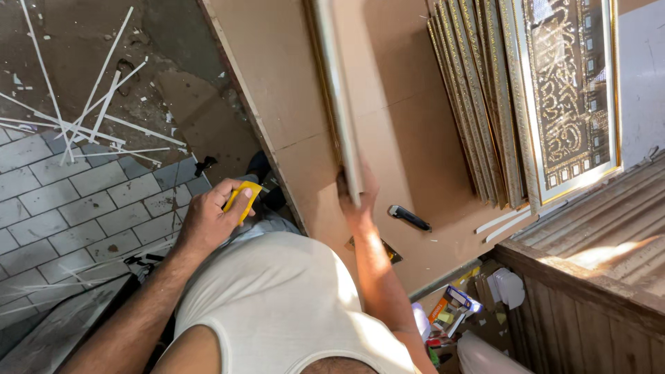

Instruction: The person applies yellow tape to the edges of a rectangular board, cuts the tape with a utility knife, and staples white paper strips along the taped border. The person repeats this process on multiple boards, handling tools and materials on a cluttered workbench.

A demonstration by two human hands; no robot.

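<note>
Left hand (pixel 211 218) hangs off the workbench's (pixel 291 83) near-left edge, fingers curled tight around a small yellow tool (pixel 242 199). Right hand (pixel 358 197) reaches onto the bench's near part, clamped on the lower end of a long pale framed panel (pixel 337 90) standing on edge, blurred, running toward the far edge. Black utility knife (pixel 409 217) lies just beside the right hand; ornate gold frames (pixel 526 104) stack at the right edge.

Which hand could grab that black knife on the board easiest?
Probably the right hand. It holds the frame right beside the black knife. The left hand is off the board, gripping a yellow tool.
</note>
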